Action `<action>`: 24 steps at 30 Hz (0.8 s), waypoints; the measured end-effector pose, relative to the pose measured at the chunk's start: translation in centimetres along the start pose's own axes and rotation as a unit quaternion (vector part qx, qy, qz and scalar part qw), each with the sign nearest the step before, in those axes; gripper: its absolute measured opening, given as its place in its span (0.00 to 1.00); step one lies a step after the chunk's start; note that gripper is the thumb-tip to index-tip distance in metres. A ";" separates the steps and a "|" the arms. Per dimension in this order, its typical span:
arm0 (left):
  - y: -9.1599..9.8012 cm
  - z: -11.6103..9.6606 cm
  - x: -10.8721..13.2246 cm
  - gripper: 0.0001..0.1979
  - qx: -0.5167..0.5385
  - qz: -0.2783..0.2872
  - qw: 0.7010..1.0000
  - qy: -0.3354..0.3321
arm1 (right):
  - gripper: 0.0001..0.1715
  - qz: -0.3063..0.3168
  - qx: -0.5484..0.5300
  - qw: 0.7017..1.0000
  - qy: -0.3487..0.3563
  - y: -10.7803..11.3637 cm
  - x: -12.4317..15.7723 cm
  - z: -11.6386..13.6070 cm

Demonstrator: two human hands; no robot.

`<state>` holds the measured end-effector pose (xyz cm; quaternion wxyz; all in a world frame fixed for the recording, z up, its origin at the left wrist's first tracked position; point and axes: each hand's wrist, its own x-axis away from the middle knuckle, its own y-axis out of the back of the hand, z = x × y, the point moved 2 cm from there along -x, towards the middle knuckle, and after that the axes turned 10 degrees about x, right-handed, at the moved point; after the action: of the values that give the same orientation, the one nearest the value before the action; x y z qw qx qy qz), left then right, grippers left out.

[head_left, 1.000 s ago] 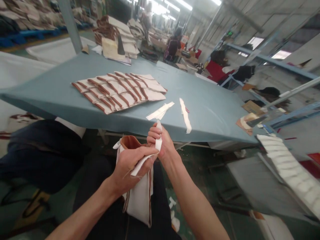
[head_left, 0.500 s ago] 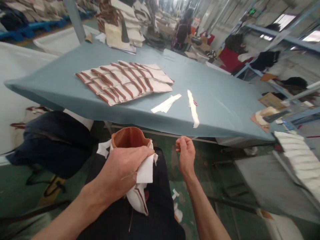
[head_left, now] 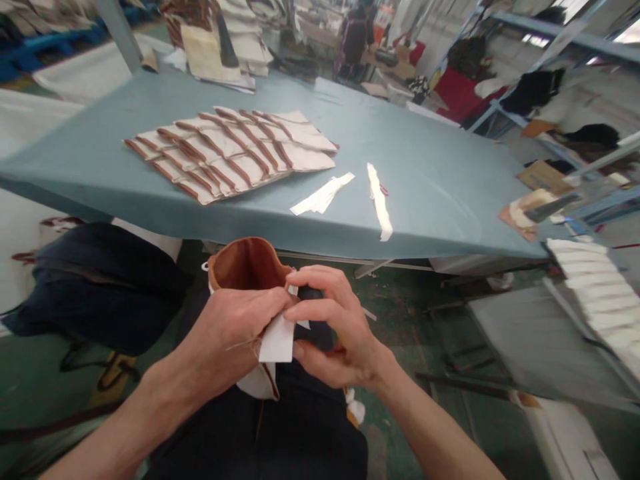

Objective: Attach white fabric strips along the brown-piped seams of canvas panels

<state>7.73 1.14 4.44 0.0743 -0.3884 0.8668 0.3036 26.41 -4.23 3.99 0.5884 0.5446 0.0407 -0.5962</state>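
My left hand (head_left: 230,337) grips a white cloth pouch (head_left: 249,267) with a brown lining and brown trim, held over my lap below the table edge. A white strip (head_left: 277,340) folds over its rim under my left thumb. My right hand (head_left: 333,327) has come against the pouch, thumb and fingers pinching at the strip beside my left fingers. On the blue-grey table (head_left: 425,193) lie a fanned row of finished white pouches with brown trim (head_left: 230,153), a few loose white strips (head_left: 323,195) and one long white strip (head_left: 379,202).
Stacks of cloth pieces (head_left: 220,40) stand at the table's far end. A dark bundle (head_left: 95,280) lies at the left under the table. At the right, a row of white pieces (head_left: 595,293) rests on a lower grey surface. A person (head_left: 356,33) works far behind.
My right hand pulled away to the right from the pouch, then came back and now pinches the strip at its rim. The view has tilted down a little.
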 end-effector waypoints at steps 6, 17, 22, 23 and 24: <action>-0.1 0.2 0.0 0.10 0.011 -0.009 0.999 0.041 | 0.02 -0.005 -0.109 0.989 -0.098 -2.0 -0.3 0.4; 2.7 5.6 6.4 0.34 0.052 -0.209 0.922 0.321 | 0.25 -0.063 -0.381 0.794 -0.471 -6.4 1.1 -1.8; 4.1 6.4 9.9 0.26 0.024 -0.196 0.910 0.365 | 0.33 0.058 -0.383 0.738 -0.553 -10.4 4.4 -1.2; 4.3 6.3 10.3 0.23 0.022 -0.190 0.909 0.371 | 0.35 0.073 -0.387 0.729 -0.560 -11.0 4.8 -1.0; 4.4 6.3 10.6 0.21 0.017 -0.185 0.906 0.380 | 0.36 0.084 -0.388 0.724 -0.564 -11.4 5.1 -0.7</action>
<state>-3.42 0.40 -2.40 -0.1989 -0.6265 0.7471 0.0991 19.78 -3.62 -6.56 0.7104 -0.1670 -0.1176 -0.6735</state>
